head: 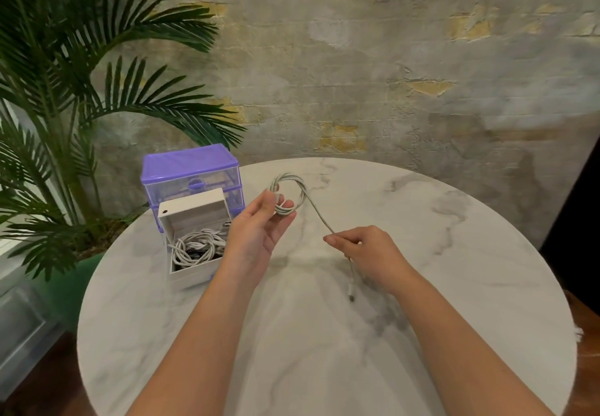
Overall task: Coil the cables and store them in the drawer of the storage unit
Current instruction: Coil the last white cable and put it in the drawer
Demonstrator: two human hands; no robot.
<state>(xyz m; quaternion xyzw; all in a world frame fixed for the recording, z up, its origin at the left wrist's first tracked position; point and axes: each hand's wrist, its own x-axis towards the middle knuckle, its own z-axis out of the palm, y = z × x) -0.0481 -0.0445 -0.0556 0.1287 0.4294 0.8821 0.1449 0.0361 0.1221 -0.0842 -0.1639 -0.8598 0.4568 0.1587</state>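
Rough plastered brick backs a round marbled tabletop [422, 253], with a potted palm [81, 91] standing off its rim at about nine o'clock.

At roughly ten o'clock on the tabletop sits the purple storage unit [191, 169], its clear drawers stacked. One white drawer [194, 273] is drawn out toward the person, and several pale cables already lie coiled inside it [194, 247].

Just beside the drawer, toward centre, the left hand [259, 230] is raised above the surface. Its grip is narrow: thumb and fingers pinch the bottom of a small multi-turn coil of grey cable [289, 195], whose loops stand up beyond the fingertips.

From the coil a single run of the cable slopes toward four o'clock into the right hand [363, 253]. That grip is also narrow, fingers curled round the cable. The loose tail passes beneath the hand and ends in a connector [351, 294], which hangs near or on the tabletop; contact cannot be confirmed.

Assessment: the coiling step is in hand and appears near its end, with only a short length unwound. The next move likely calls for the right hand to feed the remaining tail round the coil while the left keeps the loops pinched so they do not spring apart. The finished coil would then go to ten o'clock, into the open drawer.
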